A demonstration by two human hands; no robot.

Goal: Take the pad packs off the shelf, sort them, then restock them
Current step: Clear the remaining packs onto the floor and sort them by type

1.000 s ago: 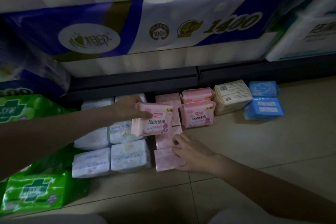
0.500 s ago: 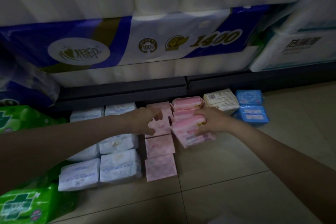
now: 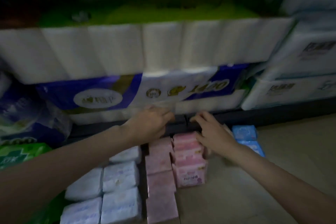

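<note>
A: Sorted so far?

B: Mostly, judging by the layout. On the tiled floor [image 3: 272,178], below the dark shelf edge [image 3: 272,114]: white soft pad packs [image 3: 119,176] in two columns at left, pale pink flat pad packs [image 3: 160,183] in a single line beside them, brighter pink printed pad packs [image 3: 190,162] stacked just right of those, blue pad packs [image 3: 245,131] far right. Grouped by colour, rows touching or nearly so.

A: And the hands?

B: Left hand [image 3: 151,123] raised near the shelf edge, fingers loosely curled, grip apparently released and holding nothing; blurred, so not certain. Right hand [image 3: 212,132] spread over the far end of the brighter pink stack, fingers fairly straight, resting on or just above the top pack; nothing grasped as far as visible.

A: Anything else around?

B: Green plastic packs [image 3: 20,152] at far left, partly out of view. Large white and blue toilet-roll bundle [image 3: 127,92] on the shelf above, more white rolls over it, pale boxes of tissue [image 3: 300,71] to the right.

A: Left to do?

B: Removal seemingly done, sorting close to finished. Restocking not yet begun: every pad pack in view on the floor, none visible on the shelf.
</note>
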